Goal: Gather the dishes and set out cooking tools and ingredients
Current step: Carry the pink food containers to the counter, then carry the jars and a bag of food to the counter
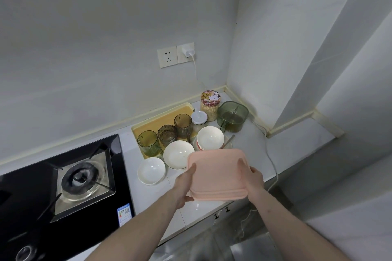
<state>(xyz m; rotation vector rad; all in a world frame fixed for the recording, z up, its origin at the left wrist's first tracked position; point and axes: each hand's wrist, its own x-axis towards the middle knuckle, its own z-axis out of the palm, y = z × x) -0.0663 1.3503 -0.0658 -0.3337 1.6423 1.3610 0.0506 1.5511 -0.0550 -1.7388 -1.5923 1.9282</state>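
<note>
Head cam view: the person has a pink square lidded container [218,172] held up over the front edge of the white countertop [297,144], one hand on each side. Left hand [183,186] grips the left edge, thumb on the lid and fingers curled under the bottom. Right hand [253,180] grips the right edge the same way, thumb lying on top of the lid.

Just behind the container sit a wide white bowl [178,154], a small white bowl [151,170] further left, and a stack of white bowls [210,138] with a utensil handle [229,141] sticking out beside it. Three green-tinted glasses [167,135] stand on a yellow tray [161,119]. A cereal jar [210,105] and a green lidded pot [232,115] sit in the corner. A gas stove [80,178] is off to the left.
</note>
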